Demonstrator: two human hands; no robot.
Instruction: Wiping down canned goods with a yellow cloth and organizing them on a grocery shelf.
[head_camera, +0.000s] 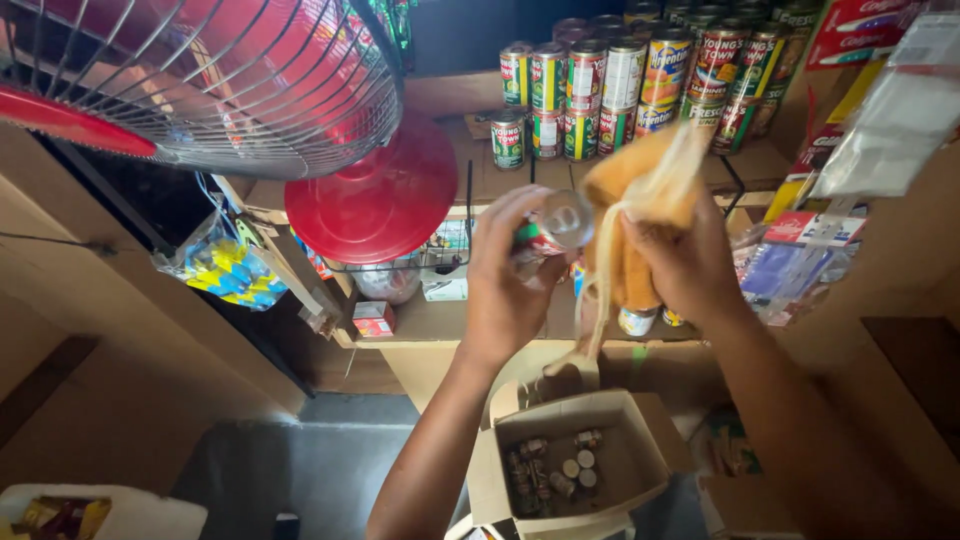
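Observation:
My left hand (505, 275) grips a small tin can (553, 228), held up at chest height with its shiny end towards me. My right hand (683, 262) holds an orange-yellow cloth (640, 185) pressed against the can's right side, with a pale strip of the cloth hanging down. Below my hands stands an open cardboard box (640, 455) with several small cans lying in its bottom.
A wooden shelf (480, 165) behind my hands carries rows of stacked tin cans (625, 85). A red round lid (375, 200) and a fan with a wire grille (215, 80) are at upper left. Hanging packets (810, 255) are at right. A white tub (120, 512) sits at lower left.

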